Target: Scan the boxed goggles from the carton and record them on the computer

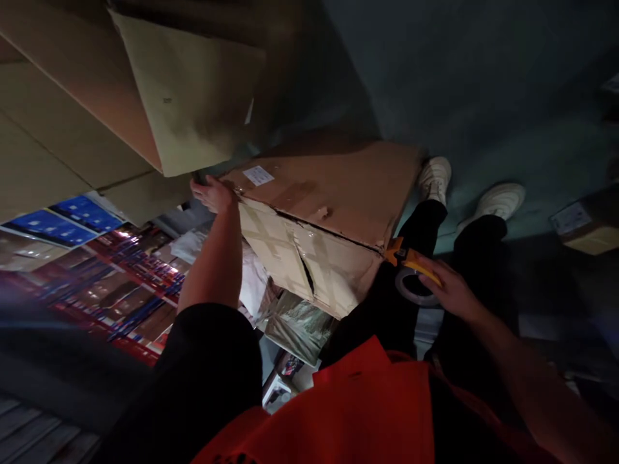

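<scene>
A worn brown cardboard box [338,187] stands tilted in the middle, with a white label on its large face and strips of tape across its pale side. A dark slit shows in that side. My left hand [213,194] is at the box's far left corner, against its edge, fingers loosely stretched and partly apart. In my right hand [447,287] is an orange tape dispenser [420,265] with a roll of clear tape. The dispenser's head is at the box's near right corner; whether it touches cannot be told.
Larger cardboard boxes [188,96] rise at the upper left, close to my left hand. Red and blue racking [130,277] with goods stands at lower left. Wrapped items [297,328] lie beyond the taped side. My shoes [500,200] are right of the box; another carton [587,225] sits far right.
</scene>
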Demonstrator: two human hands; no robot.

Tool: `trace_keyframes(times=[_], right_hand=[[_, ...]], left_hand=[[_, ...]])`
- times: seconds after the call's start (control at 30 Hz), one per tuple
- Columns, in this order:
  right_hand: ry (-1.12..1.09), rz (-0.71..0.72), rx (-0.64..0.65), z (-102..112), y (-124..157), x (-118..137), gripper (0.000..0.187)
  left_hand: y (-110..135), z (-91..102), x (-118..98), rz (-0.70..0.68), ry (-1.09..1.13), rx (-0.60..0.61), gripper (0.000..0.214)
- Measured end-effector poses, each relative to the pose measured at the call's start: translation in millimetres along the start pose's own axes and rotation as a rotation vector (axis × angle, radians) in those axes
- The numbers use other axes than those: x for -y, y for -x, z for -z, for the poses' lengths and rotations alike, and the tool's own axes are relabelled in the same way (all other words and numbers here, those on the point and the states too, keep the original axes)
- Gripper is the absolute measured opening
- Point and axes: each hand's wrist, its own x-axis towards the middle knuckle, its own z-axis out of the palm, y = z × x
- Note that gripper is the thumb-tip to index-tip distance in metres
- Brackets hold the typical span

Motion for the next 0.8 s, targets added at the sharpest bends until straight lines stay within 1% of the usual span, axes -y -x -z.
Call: trace_keyframes(times=[0.03,0.07,0.1,0.17,0.2,0.23,0.27,0.3,0.33,0.37,0.4,0.47,0.53,0.57,0.67,0.7,0.73,0.8], right_hand=[[0.012,0.006,-0.017,-1,1,0,0.049],[0.021,0.014,-0.030,-3,0,0,0.050],[0.026,0.026,-0.039,-5,-3,1,0.051],[0.028,0.065,-0.044,-10,-12,3,0.055],[0.025,0.093,-0.047,-14,-20,4,0.057],[0.021,0.125,-0.052,-17,-28,4,0.059],[0.016,0.158,-0.061,-21,-38,4,0.060],[0.007,0.190,-0.075,-24,-48,3,0.061],[-0.008,0.222,-0.095,-28,-60,2,0.062],[-0.026,0.252,-0.116,-30,-71,2,0.064],[-0.048,0.283,-0.135,-32,-83,2,0.066],[-0.094,0.347,-0.155,-32,-108,7,0.072],[-0.135,0.403,-0.154,-27,-131,18,0.076],[-0.157,0.416,-0.163,-23,-143,27,0.077],[-0.193,0.416,-0.201,-6,-173,59,0.079],[-0.196,0.414,-0.208,1,-181,71,0.078],[-0.197,0.415,-0.211,8,-189,82,0.076],[-0.198,0.436,-0.209,21,-203,101,0.070]], left_hand=[[21,-5.8,-3,0.023,0.031,-0.082,0.079],[50,-11.0,-6,-0.003,0.073,-0.139,0.081],[85,-16.0,-10,-0.087,0.131,-0.168,0.082],[167,-27.3,-21,-0.393,0.221,-0.022,0.081],[205,-35.2,-29,-0.537,0.242,0.091,0.083],[237,-45.3,-38,-0.636,0.247,0.190,0.087],[261,-57.4,-48,-0.684,0.240,0.258,0.091],[274,-70.6,-60,-0.700,0.234,0.288,0.092],[278,-83.3,-72,-0.698,0.230,0.286,0.093],[274,-94.0,-84,-0.692,0.228,0.261,0.094],[263,-101.5,-95,-0.693,0.228,0.221,0.097],[232,-105.7,-114,-0.731,0.232,0.124,0.106],[201,-99.2,-130,-0.777,0.240,0.007,0.109],[186,-94.3,-139,-0.791,0.235,-0.054,0.105],[149,-80.3,-171,-0.792,0.118,-0.223,0.078],[137,-76.2,-182,-0.780,0.051,-0.256,0.070],[125,-72.1,-193,-0.765,-0.018,-0.277,0.067],[102,-62.9,-212,-0.722,-0.125,-0.279,0.069]])
